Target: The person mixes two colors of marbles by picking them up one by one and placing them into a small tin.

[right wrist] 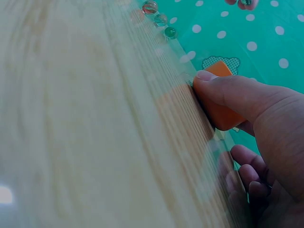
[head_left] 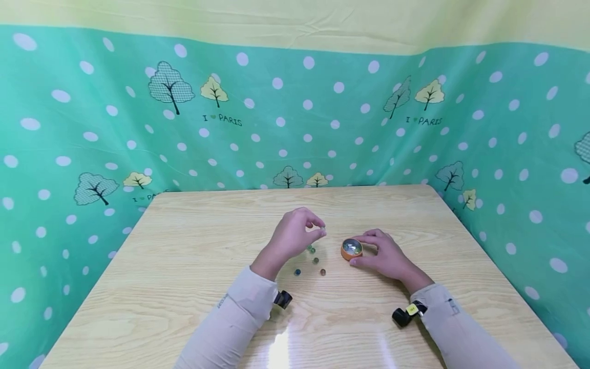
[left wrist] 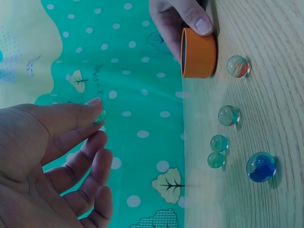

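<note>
My left hand (head_left: 295,233) is raised above the table, pinching a green-tinted glass marble (left wrist: 100,116) between thumb and forefinger. To its right, my right hand (head_left: 384,255) grips a small round orange container (head_left: 352,249) by its sides, thumb on the near side; the container stands on the table. Its contents are hard to make out. Loose marbles lie between the hands: a blue marble (left wrist: 261,167), a red-streaked marble (left wrist: 237,66), a clear greenish marble (left wrist: 228,115) and two green marbles (left wrist: 217,152) side by side.
The wooden table (head_left: 193,297) carries the marbles and the container. A green dotted curtain (head_left: 258,118) hangs behind it and along both sides. Each wrist wears a black camera (head_left: 402,317), close above the tabletop.
</note>
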The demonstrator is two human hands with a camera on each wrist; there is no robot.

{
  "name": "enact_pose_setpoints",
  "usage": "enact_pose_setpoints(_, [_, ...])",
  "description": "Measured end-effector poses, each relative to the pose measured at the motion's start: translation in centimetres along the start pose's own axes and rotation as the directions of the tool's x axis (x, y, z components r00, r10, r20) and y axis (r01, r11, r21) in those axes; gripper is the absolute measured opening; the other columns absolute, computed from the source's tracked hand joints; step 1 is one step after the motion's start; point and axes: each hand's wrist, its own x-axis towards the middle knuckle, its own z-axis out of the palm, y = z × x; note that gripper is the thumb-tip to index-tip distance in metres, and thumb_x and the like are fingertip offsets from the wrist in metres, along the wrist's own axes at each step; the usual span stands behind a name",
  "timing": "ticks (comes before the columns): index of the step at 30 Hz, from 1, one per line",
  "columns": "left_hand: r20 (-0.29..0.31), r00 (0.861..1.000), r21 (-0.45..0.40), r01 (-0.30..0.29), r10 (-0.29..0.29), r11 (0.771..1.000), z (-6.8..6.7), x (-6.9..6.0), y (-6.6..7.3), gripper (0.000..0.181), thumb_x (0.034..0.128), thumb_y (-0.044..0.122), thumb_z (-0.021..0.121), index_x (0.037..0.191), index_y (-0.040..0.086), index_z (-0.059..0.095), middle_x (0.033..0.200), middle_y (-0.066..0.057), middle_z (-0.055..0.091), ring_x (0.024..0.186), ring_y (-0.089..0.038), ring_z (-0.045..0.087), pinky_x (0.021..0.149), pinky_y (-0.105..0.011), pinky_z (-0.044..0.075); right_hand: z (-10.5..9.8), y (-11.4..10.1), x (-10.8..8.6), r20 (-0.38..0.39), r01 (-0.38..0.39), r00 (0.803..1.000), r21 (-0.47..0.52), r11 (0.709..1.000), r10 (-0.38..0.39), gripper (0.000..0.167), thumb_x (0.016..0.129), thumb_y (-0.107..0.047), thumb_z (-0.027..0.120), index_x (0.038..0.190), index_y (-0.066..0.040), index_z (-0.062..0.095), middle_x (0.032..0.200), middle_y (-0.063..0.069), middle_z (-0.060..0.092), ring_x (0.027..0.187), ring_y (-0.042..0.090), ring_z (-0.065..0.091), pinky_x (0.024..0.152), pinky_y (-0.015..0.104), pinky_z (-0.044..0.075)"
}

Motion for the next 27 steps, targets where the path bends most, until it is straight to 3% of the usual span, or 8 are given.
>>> enact_pose_setpoints(20, [0.012, 1.000, 0.031, -0.017, 0.017, 0.999, 1.8, 0.8, 1.5, 0.013, 0.0941, 0.034, 0.078, 0.105, 0.027, 0.080, 0.110, 0.011, 0.066, 0.104, -0.013, 0.063, 0.080, -0.031, 0.054, 0.0, -0.5, 0.0, 0.002, 0.003, 1.000, -0.027, 1.000, -0.003, 0.063, 0.075, -0.059, 0.087, 0.131, -0.035, 0.071, 0.133, 0.007, 0.056, 0.126, 0.031, 0.049, 0.103, 0.063, 0.040])
enact_pose_setpoints(27, [0.016, 1.000, -0.005, -0.020, 0.021, 1.000, 2.6, 1.6, 1.9, 0.014, 0.0946, 0.033, 0.078, 0.106, 0.027, 0.081, 0.110, 0.008, 0.067, 0.106, -0.017, 0.065, 0.081, -0.032, 0.054, 0.0, -0.5, -0.1, -0.001, 0.001, 1.000, -0.027, 1.000, -0.001, 0.064, 0.076, -0.058, 0.087, 0.132, -0.033, 0.071, 0.134, 0.007, 0.057, 0.125, 0.032, 0.049, 0.103, 0.063, 0.040])
